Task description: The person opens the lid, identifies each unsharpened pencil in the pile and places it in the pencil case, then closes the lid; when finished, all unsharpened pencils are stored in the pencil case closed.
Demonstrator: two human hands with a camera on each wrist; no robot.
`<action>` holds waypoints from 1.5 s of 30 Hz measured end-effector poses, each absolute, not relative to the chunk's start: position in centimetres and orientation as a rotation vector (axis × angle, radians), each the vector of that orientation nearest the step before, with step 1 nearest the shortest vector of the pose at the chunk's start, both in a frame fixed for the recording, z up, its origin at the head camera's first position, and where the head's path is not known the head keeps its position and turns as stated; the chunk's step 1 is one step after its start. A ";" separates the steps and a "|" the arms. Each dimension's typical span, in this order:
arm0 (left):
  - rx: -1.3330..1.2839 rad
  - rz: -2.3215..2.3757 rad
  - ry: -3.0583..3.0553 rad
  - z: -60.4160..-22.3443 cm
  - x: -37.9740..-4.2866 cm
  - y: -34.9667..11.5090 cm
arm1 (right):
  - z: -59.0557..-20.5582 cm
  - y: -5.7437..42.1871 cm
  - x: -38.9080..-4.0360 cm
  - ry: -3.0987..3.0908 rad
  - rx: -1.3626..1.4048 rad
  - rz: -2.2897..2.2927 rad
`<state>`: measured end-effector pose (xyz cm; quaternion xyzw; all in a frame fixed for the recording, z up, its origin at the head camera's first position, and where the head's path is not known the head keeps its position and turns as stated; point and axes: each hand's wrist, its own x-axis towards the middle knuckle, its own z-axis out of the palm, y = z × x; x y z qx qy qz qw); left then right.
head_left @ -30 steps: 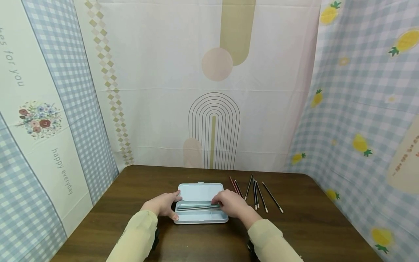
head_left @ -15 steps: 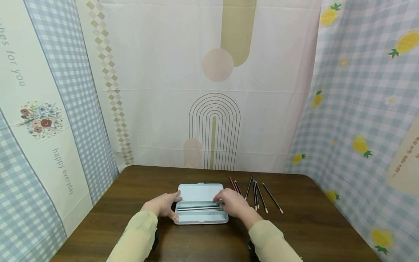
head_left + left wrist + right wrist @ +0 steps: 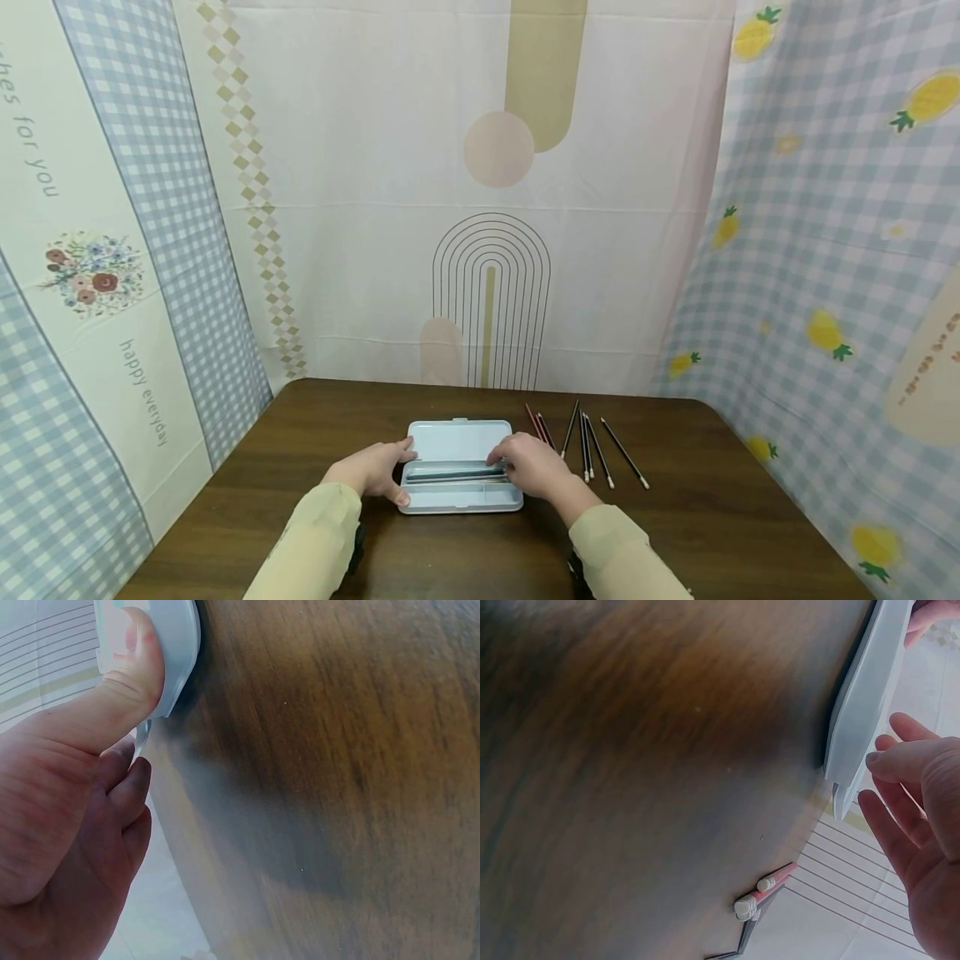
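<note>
A pale blue pencil case lies on the table with its lid raised back. Dark pencils lie lengthwise in its rear compartment; their right ends are hidden by my right hand. My left hand holds the case's left end, thumb on the front corner and fingers by the lid. My right hand reaches over the right end with its fingertips above the rear compartment. In the right wrist view its fingers are loosely bent, and no pencil shows between them.
To the right of the case, several black pencils with white ends lie fanned out on the brown table. Red pencils lie beside them, partly behind my right hand. A printed cloth hangs behind the table.
My right hand has shifted very slightly to the right, and the pencils inside the case have moved a little closer together. My left hand has stayed in place on the case.
</note>
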<state>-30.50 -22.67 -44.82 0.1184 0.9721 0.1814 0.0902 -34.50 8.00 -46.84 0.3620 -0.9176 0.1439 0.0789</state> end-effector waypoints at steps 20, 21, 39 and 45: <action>0.350 0.530 2.889 -44.9 -30.4 -22.7 | -47.2 8.6 -35.1 -2.730 1.085 0.520; 0.351 0.531 2.889 -44.8 -30.4 -22.7 | -47.2 8.7 -35.1 -2.730 1.085 0.529; 0.356 0.554 2.890 -44.7 -30.6 -22.4 | -47.3 13.4 -35.7 -2.699 0.895 0.870; 0.351 0.561 2.887 -44.6 -30.5 -22.3 | -47.6 15.7 -36.4 -2.698 0.720 0.982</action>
